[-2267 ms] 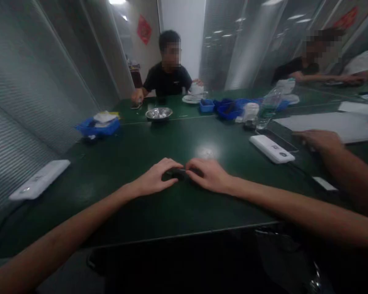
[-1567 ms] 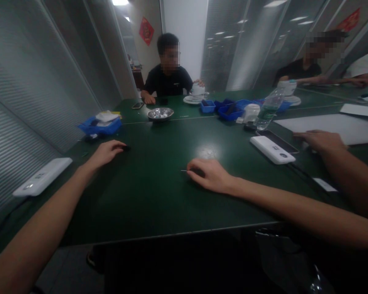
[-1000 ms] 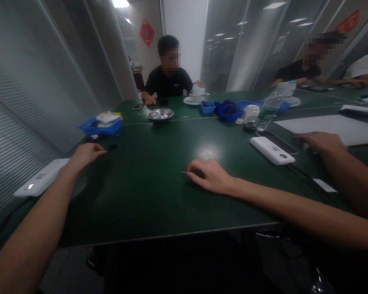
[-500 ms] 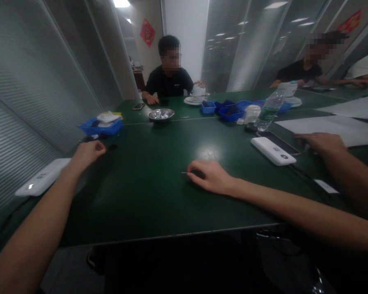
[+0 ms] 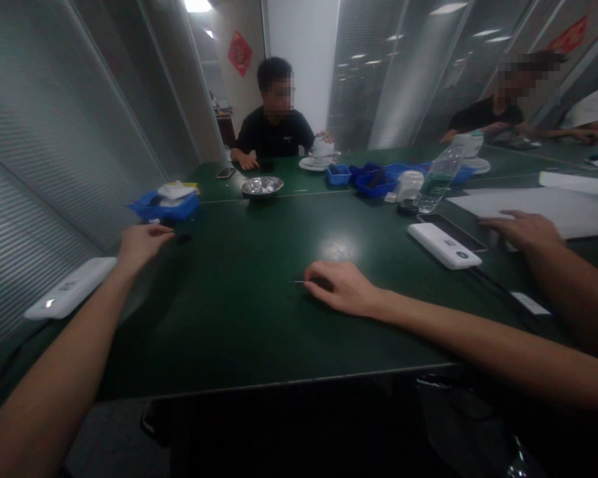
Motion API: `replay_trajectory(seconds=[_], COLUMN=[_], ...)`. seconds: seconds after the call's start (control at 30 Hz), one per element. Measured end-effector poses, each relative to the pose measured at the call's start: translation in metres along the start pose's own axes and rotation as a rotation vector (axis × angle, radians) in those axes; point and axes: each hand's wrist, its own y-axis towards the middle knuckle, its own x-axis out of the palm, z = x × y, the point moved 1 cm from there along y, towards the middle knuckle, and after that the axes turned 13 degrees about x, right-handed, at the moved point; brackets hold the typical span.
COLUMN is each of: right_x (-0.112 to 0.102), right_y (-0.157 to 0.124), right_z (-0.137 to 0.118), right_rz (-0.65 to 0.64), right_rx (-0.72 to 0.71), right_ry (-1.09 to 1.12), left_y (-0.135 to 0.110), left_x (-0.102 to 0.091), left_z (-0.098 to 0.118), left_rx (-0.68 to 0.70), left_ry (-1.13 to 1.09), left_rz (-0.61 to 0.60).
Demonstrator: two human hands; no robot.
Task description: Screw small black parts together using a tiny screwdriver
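Moves left hand [image 5: 146, 244] farther left of bowl [image 5: 262, 188] than earlier, beside dark piece [image 5: 183, 239]; cannot tell whether closed or gripping anything. Pinches thin pin [image 5: 299, 282] in right hand [image 5: 341, 287], nearer than bowl; probably calls for steady, level holding.

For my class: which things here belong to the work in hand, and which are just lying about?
Likely in use:
thin sliver, pinched in the right hand
small dark object, beside the left hand

Probably just lying about:
metal bowl
clear bottle
dark phone
white device beside the phone
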Motion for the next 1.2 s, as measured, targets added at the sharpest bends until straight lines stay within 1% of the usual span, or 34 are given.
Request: replay_trajectory(seconds=[0.13,0.2,0.27,0.37,0.43,0.53,0.63,0.7,0.8,0.93,1.0,1.1,1.2], right_x=[0.0,0.0,0.0,-0.001,-0.001,-0.001,-0.001,0.0,0.001,0.001,0.001,0.001,0.001], right_y=[0.0,0.0,0.0,0.0,0.0,0.0,0.0,0.0,0.0,0.0,0.0,0.0,0.001], right_z=[-0.001,-0.001,-0.002,-0.002,-0.003,-0.003,-0.002,-0.002,-0.001,-0.002,-0.002,-0.002,-0.001], right_rz=[-0.001,-0.002,-0.007,-0.013,-0.01,-0.004,-0.009,-0.012,-0.01,0.0,0.004,0.0,-0.006], right_rx=[0.006,0.008,0.009,0.011,0.013,0.01,0.006,0.009,0.013,0.014,0.009,0.006,0.01], right_ry=[-0.004,-0.008,-0.007,-0.007,-0.011,-0.015,-0.015,-0.022,-0.035,-0.031,-0.026,-0.025,-0.03], left_y=[0.0,0.0,-0.001,-0.003,-0.004,-0.002,0.001,0.001,0.0,-0.006,-0.008,-0.008,-0.007], left_x=[0.006,0.007,0.004,-0.001,-0.002,-0.001,0.003,0.007,0.015,0.026,0.03,0.032,0.035], left_z=[-0.003,-0.001,0.003,0.011,0.014,0.013,0.008,0.007,0.012,0.024,0.028,0.029,0.029], left_rx=[-0.027,-0.019,-0.015,-0.071,-0.106,-0.076,-0.006,0.006,-0.044,-0.11,-0.093,-0.021,-0.003], left_ry=[-0.167,-0.207,-0.189,-0.158,-0.159,-0.153,-0.06,-0.012,-0.025,-0.102,-0.103,-0.021,0.038], left_rz=[-0.021,-0.019,0.014,0.044,0.031,-0.008,-0.03,-0.027,-0.003,0.038,0.056,0.074,0.083])
